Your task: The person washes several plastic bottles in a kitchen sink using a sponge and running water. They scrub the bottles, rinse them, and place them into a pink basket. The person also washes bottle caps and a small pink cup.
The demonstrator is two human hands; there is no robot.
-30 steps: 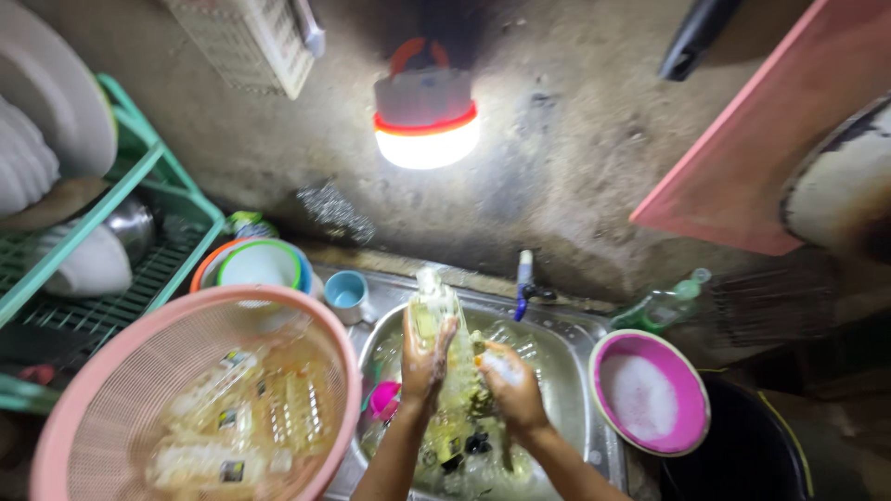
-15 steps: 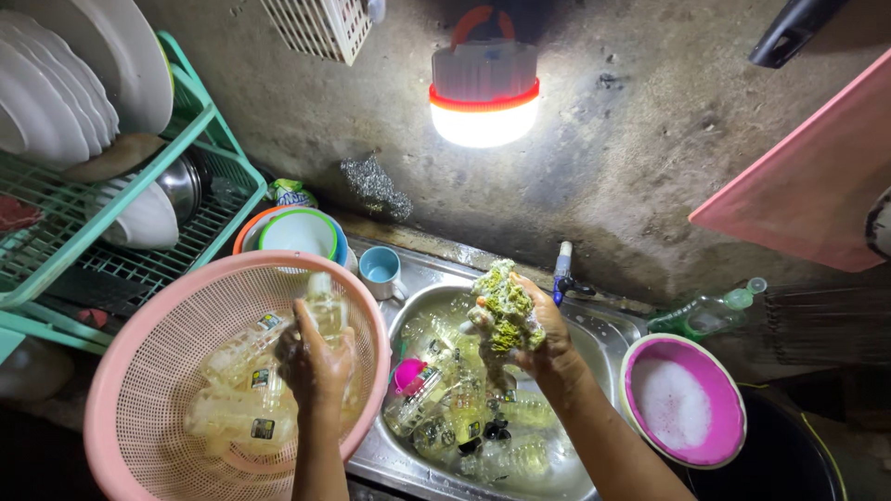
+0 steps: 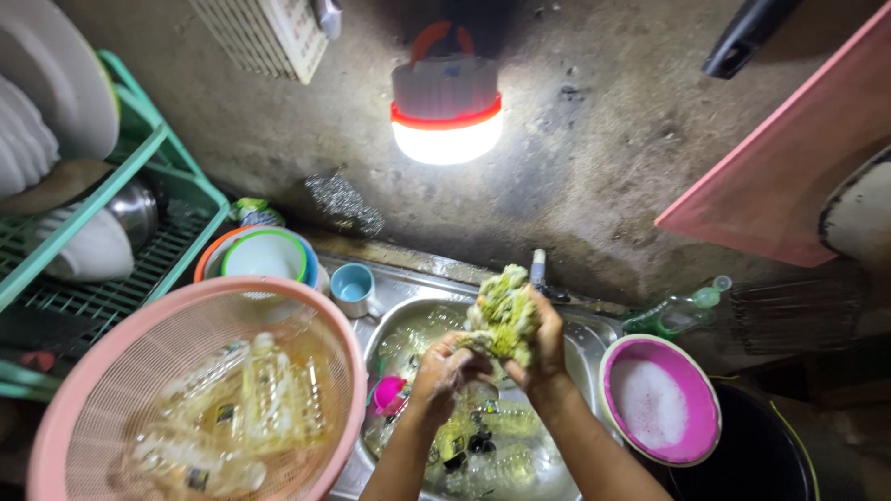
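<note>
Head view: both hands, left hand [image 3: 444, 368] and right hand [image 3: 543, 345], squeeze a green scrubbing sponge [image 3: 502, 314] tightly above the bottle-filled sink [image 3: 594, 339], so drips fall inside.

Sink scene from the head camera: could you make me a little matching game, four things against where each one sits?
Things:
1. scrub pad
2. pink basket
3. pink bowl
4. lamp

Places:
A. on the wall above the sink
B. right of the sink, holding suds
C. between the left hand and right hand
D. left of the sink, holding clear bottles

Pairs: 1-C, 2-D, 3-B, 4-A
</note>
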